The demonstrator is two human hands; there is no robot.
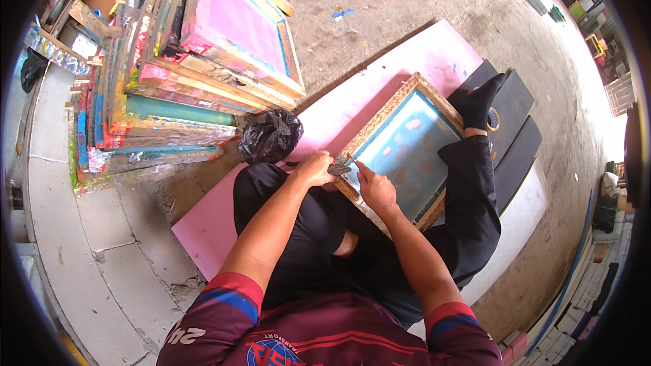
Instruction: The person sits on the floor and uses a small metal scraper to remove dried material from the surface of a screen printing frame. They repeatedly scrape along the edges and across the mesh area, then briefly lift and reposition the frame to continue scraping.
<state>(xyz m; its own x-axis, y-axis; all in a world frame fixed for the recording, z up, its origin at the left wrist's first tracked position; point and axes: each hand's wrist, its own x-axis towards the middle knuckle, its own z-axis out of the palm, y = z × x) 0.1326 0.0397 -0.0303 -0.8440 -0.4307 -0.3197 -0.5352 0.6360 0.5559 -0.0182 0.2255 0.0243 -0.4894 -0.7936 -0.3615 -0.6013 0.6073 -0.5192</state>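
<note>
The person sits on a pink sheet [380, 88] spread over the ground, legs in black trousers, with a wooden frame [380, 125] holding a pale blue-green mesh lying across the lap and right leg. The frame is a rectangle; its long axis runs from the lower right, near the right knee, up and to the left of the picture, and its far corner points away from the person toward the far edge of the pink sheet. It lies nearly flat, mesh side up, with faint reddish patches on the mesh.

Both hands meet at the frame's near left edge. The left hand [313, 168] is closed around a small dark tool [339, 169], whose tip touches the wooden edge. The right hand [376, 188] rests on the same edge just beside it, fingers curled and pressing the frame's rim; I cannot tell whether it grips anything else.

A crumpled black plastic bag [270, 135] sits just left of the frame, on the ground by the sheet's edge. Behind it leans a stack of similar frames [176, 81], stained in many colours, the front one with pink mesh. The right foot in a black sock [480, 103] rests beyond the frame's far right side, on dark mats [515, 122].
</note>
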